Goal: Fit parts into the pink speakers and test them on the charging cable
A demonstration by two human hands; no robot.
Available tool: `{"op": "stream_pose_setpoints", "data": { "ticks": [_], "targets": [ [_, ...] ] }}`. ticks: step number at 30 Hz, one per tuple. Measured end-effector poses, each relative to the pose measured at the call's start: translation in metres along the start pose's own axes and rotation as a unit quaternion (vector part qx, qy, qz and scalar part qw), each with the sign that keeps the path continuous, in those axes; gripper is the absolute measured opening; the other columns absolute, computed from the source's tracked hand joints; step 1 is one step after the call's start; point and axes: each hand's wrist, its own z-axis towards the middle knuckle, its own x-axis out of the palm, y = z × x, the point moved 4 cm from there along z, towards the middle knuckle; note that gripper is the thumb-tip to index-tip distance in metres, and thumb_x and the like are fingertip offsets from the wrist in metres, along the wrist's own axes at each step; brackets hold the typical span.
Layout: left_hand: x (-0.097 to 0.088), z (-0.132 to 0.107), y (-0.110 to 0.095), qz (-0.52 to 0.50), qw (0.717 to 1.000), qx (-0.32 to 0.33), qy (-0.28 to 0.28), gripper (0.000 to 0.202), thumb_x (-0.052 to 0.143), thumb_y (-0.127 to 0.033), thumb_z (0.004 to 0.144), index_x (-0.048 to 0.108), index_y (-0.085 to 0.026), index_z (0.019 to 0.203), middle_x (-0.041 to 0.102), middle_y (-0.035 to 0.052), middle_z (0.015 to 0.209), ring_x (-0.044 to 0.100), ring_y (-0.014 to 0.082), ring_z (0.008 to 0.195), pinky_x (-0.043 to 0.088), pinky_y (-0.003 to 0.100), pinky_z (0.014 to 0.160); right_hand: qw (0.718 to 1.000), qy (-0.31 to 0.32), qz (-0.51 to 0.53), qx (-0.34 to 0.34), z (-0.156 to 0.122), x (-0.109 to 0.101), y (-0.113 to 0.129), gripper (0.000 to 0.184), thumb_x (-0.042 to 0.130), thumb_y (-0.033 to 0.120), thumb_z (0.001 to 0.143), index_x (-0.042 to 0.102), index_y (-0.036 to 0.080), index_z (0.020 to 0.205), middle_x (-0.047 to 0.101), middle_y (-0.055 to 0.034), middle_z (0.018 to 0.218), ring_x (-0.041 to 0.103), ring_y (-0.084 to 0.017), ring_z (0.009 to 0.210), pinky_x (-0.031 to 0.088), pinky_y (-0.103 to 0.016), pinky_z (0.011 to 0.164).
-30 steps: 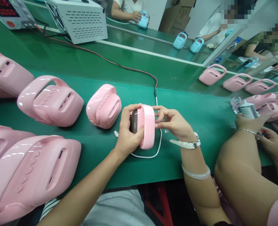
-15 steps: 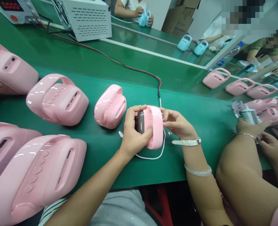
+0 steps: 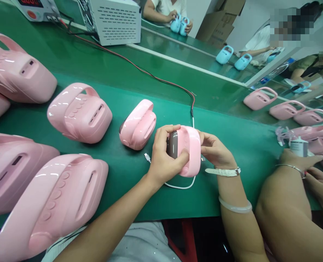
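My left hand [image 3: 166, 156] is wrapped round a small pink portable speaker [image 3: 192, 154] with a carry handle and a dark front. Its thumb presses on the top, near the buttons. My right hand [image 3: 217, 150] is closed at the speaker's right side; its fingertips are partly hidden behind the speaker, so what they pinch does not show. A white cable [image 3: 181, 187] loops under the speaker, and a white plug [image 3: 147, 157] lies left of it. Another plug end [image 3: 203, 159] shows beside my right hand. A second small pink speaker [image 3: 138, 125] stands to the left.
Several larger pink speakers [image 3: 79, 112] stand at the left. A red and black wire [image 3: 161, 79] runs from the power supply [image 3: 35, 9], past a grey vented box [image 3: 119, 22]. At the right, a co-worker's hands [image 3: 298, 160] hold a small white-and-grey item. More pink speakers [image 3: 261, 99] line the right back.
The whole view has shifted, so things sit further right in the picture. My right fingertips are now further behind the speaker. My left hand keeps its hold.
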Motion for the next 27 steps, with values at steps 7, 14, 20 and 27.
{"op": "stream_pose_setpoints", "data": {
  "ticks": [7,14,20,27],
  "targets": [
    [0.0002,-0.0004,0.0008,0.002,1.000,0.003,-0.001,0.045,0.060,-0.021,0.070,0.055,-0.012,0.114,0.058,0.0134,0.115,0.057,0.0270,0.111,0.045,0.045,0.098,1.000,-0.001,-0.001,-0.002,-0.0010,-0.0001,0.0012,0.030,0.091,0.033,0.061,0.063,0.022,0.058,0.055,-0.0003,0.076,0.056,-0.017,0.076,0.050,-0.036,0.088],
    [-0.0004,0.0000,0.0012,0.009,1.000,0.008,0.002,0.045,0.062,-0.020,0.070,0.055,-0.013,0.114,0.059,0.0126,0.114,0.058,0.0267,0.109,0.045,0.045,0.096,1.000,0.003,0.002,-0.002,-0.0008,0.0014,0.0019,0.032,0.090,0.033,0.062,0.061,0.021,0.058,0.057,-0.0001,0.077,0.053,-0.015,0.068,0.051,-0.037,0.087],
    [-0.0002,0.0000,0.0013,0.012,1.000,0.010,0.000,0.044,0.063,-0.021,0.070,0.054,-0.016,0.113,0.059,0.0111,0.113,0.058,0.0258,0.108,0.045,0.043,0.096,1.000,-0.004,-0.007,-0.002,0.0004,0.0019,0.0015,0.033,0.090,0.034,0.061,0.060,0.021,0.058,0.057,-0.0008,0.078,0.052,-0.015,0.067,0.051,-0.037,0.086],
    [-0.0009,0.0001,0.0021,0.011,1.000,0.011,-0.005,0.044,0.065,-0.022,0.069,0.054,-0.020,0.111,0.059,0.0099,0.112,0.058,0.0257,0.108,0.046,0.042,0.096,1.000,-0.010,-0.017,-0.004,0.0001,0.0016,0.0015,0.034,0.090,0.036,0.060,0.060,0.021,0.057,0.056,-0.0013,0.078,0.050,-0.015,0.066,0.053,-0.037,0.085]
  ]
}}
